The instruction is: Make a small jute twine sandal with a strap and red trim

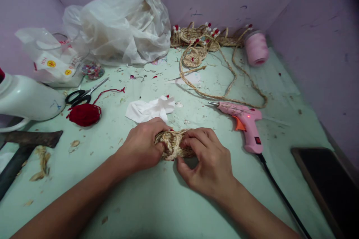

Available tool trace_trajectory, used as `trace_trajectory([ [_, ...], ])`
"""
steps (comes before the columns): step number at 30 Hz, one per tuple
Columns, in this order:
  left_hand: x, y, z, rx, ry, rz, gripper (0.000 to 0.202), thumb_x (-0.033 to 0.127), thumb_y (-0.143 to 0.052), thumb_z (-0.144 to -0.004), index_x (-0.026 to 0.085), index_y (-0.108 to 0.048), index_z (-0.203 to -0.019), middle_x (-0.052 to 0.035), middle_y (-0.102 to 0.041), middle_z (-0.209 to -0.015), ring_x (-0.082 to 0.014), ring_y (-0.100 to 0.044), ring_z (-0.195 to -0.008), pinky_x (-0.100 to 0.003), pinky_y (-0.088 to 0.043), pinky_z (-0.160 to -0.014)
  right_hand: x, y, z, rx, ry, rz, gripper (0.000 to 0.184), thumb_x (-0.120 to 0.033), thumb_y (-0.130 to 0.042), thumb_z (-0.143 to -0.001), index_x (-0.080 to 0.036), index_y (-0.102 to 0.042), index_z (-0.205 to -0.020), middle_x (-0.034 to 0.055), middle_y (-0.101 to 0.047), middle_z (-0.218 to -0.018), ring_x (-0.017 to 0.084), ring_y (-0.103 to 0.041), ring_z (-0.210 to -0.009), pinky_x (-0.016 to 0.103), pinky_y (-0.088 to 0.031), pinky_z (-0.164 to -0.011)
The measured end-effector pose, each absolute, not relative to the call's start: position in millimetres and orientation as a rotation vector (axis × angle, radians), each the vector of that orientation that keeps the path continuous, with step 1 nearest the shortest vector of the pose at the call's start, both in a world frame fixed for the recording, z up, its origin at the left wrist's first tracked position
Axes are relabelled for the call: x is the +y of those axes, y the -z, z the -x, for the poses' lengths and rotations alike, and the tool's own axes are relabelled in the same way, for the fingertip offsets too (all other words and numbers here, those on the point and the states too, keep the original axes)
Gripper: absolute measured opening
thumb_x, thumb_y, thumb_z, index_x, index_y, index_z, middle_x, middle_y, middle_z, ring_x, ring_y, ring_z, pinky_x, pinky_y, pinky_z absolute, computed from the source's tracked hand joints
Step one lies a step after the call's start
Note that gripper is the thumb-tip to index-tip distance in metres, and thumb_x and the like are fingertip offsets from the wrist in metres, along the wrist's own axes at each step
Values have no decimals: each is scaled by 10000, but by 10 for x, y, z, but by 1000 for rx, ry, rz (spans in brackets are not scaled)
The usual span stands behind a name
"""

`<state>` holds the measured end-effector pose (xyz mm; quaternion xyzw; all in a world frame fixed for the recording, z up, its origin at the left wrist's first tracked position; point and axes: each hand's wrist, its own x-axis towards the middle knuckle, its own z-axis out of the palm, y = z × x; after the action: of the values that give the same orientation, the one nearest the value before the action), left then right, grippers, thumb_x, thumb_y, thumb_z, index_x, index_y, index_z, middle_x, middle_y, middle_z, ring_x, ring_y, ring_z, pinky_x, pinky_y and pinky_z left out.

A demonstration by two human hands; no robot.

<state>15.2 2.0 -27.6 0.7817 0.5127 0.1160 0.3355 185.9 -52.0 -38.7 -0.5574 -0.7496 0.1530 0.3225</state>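
A small woven piece of tan braided straw cord (176, 142) lies on the table between my two hands. My left hand (143, 145) grips its left end, thumb in front and fingers behind. On its right part my right hand (206, 157) has its fingers bent over the top, with the thumb at the near edge. My fingers cover both ends of the piece. Just beyond it is a crumpled white tissue (151, 109). To the right rests a pink hot glue gun (241, 117) with a lit red light.
Left are a red yarn ball (84, 114), scissors (84, 93), a white bottle (33, 97) and a hammer (33, 140). Behind stand a plastic bag (123, 26), straw pieces with cord (196, 54) and a pink thread spool (256, 48). A phone (322, 183) lies right, past the glue gun's cable (280, 194).
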Motion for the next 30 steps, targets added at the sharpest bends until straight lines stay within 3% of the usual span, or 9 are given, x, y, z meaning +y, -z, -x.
trace_trajectory([
  [7, 26, 255, -157, 1347, -301, -2025, 285, 93, -496, -630, 223, -611, -856, 8, -592, -860, -164, -543, -785, -235, -446, -641, -467, 294, -1954, -2128, -529, 1445, 165, -216, -602, -645, -188, -593, -807, 55, -629, -962, 240, -501, -908, 356, -478, -672],
  [13, 33, 238, -164, 1343, -294, -2005, 334, 74, -482, -600, 215, -625, -867, -5, -592, -857, -170, -542, -786, -240, -447, -645, -458, 215, -2048, -2215, -661, 1377, 285, -184, -578, -622, -184, -579, -907, 76, -594, -1025, 255, -481, -956, 391, -477, -733],
  [30, 23, 249, -164, 1340, -313, -2026, 292, 90, -510, -631, 208, -621, -873, -11, -597, -862, -169, -544, -788, -243, -446, -654, -439, 336, -1994, -2084, -533, 1362, 175, -135, -566, -643, -184, -584, -811, 53, -630, -919, 230, -505, -876, 353, -477, -682],
])
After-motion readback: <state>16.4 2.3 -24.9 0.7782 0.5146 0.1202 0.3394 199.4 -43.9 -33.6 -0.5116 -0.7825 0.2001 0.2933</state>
